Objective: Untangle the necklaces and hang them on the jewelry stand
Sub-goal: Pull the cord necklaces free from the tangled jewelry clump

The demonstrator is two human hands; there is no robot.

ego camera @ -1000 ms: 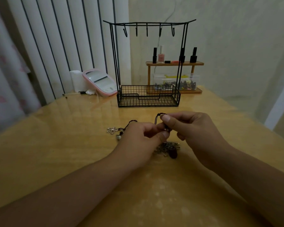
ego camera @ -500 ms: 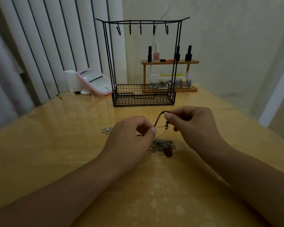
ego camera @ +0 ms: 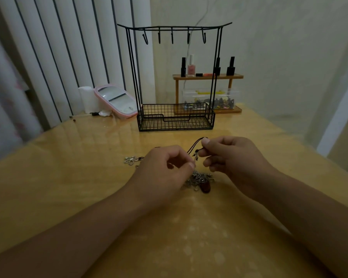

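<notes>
Both hands work above a glossy yellow-wood table (ego camera: 48, 187). Left hand (ego camera: 165, 173), fingers curled, pinches a thin strand at its fingertips; right hand (ego camera: 231, 157) pinches the black cord (ego camera: 194, 146) between thumb and forefinger. Below them lies the tangled necklaces' chain heap (ego camera: 199, 178) with a dark red pendant (ego camera: 206, 187); a silver flower pendant (ego camera: 130, 159) lies left. Behind, left to right: vertical blinds (ego camera: 58, 47), pink mirror (ego camera: 117, 100), black wire jewelry stand (ego camera: 175, 77) with bare hooks, wooden shelf (ego camera: 208, 77) of nail-polish bottles. No legible writing.
</notes>
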